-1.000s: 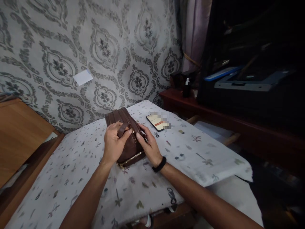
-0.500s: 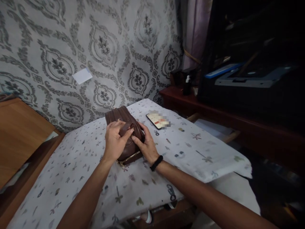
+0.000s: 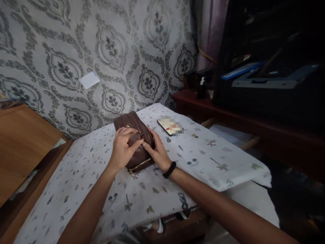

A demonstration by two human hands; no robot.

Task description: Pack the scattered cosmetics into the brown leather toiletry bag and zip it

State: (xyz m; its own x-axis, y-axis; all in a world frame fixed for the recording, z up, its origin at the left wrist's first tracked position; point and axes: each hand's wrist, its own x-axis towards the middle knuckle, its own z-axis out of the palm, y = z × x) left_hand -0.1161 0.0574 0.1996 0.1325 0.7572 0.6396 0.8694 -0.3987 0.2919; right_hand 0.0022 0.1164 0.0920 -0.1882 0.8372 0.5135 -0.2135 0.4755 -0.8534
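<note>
A brown leather-look bag [image 3: 133,119] with gold zippers lies on the cloth-covered table [image 3: 177,159]. My left hand [image 3: 124,144] rests on its near left side, thumb and fingers closed around a brown strap or flap. From the right, my right hand [image 3: 158,152] grips the bag's side, its thumb on top close to the left thumb and its fingers over the far edge. A curved gold zipper runs along the bag's near end. What lies beneath my palms is hidden. On my right wrist is a black band [image 3: 169,170].
Right of the bag lies a phone [image 3: 166,127] with its screen lit and partly blurred. A dark red cabinet [image 3: 190,101] with a small dropper bottle [image 3: 201,88] stands beyond. Wooden furniture [image 3: 25,142] borders the left. Patterned wallpaper [image 3: 111,20] backs the table.
The view has shifted slightly. My hands stay on the bag, with the left fingers a little lower, so a gold fitting on its top shows more clearly.
</note>
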